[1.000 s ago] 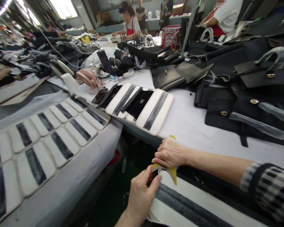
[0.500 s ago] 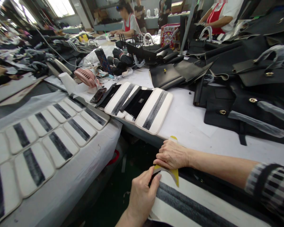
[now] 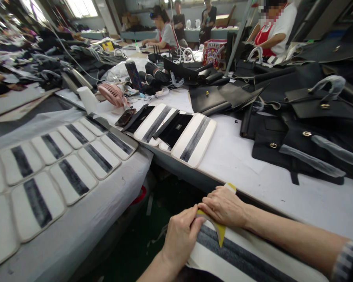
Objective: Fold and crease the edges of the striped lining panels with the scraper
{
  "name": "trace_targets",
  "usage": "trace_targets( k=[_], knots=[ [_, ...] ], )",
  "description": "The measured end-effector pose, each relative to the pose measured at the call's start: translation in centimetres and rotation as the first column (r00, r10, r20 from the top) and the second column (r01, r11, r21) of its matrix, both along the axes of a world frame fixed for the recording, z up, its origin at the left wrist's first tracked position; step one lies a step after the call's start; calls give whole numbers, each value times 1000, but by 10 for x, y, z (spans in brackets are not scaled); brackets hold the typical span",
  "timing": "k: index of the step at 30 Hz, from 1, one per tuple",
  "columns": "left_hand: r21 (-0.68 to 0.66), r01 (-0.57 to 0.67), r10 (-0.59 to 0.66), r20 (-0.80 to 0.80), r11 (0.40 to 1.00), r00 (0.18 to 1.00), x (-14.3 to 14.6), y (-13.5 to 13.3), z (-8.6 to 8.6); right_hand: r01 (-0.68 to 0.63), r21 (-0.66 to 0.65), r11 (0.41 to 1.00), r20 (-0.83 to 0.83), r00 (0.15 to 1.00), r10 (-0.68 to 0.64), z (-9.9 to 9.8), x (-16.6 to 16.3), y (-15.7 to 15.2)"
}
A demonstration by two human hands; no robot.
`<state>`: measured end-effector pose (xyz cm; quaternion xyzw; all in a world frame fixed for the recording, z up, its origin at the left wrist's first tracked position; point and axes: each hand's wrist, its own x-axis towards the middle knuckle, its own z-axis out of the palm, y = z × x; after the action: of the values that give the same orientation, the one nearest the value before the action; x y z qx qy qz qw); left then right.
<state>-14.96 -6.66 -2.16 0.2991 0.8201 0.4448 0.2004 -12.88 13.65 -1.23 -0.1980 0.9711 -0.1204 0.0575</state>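
**Panel corner pinched at near desk edge, both hands on it**

Panel [image 3: 238, 254], white with a dark grey stripe down its middle, lies across the near edge of the desk [image 3: 253, 164] at the bottom of the head view, part of it overhanging toward me. A yellow strip [image 3: 220, 233] curls off its upper left corner.

My left hand [image 3: 181, 235] is closed on that corner: thumb on top, fingers curled under, pinching panel edge and strip end together. My right hand [image 3: 225, 205] lies flat, palm down, fingers pressed on the strip just behind the pinch. A second bit of yellow shows past its knuckles. I cannot tell whether the right fingers grip anything or only press. The two hands touch at the fingertips.

Further up the desk, toward its middle, a stack of like panels [image 3: 176, 131] lies fanned with black pieces on top. Along the right side, black bags [image 3: 297, 137] with gold clasps are piled. Near the far left corner sit a pink fan [image 3: 113, 94] and a white cup [image 3: 86, 100].

On the adjoining table [image 3: 76, 227] to the left, striped panels [image 3: 73, 164] lie in two rows.

At the far benches, other people work, two in red aprons.
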Motion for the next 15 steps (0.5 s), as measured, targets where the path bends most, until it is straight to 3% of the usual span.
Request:
trace_targets(
  k=[3, 6, 9, 15],
  knots=[
    [137, -108, 47, 391, 985, 919, -8, 2, 1, 59, 13, 998, 23, 998, -60, 2, 6, -2],
    [213, -257, 31, 710, 943, 703, -15, 8, -3, 80, 34, 996, 51, 995, -82, 2, 12, 2],
    [262, -301, -29, 795, 917, 606, -17, 13, -12, 103, 61, 993, 78, 991, -108, 1, 20, 8],
    [280, -236, -92, 802, 930, 590, -23, 16, -25, 124, 50, 991, 52, 991, -127, 0, 27, 10]
  ],
)
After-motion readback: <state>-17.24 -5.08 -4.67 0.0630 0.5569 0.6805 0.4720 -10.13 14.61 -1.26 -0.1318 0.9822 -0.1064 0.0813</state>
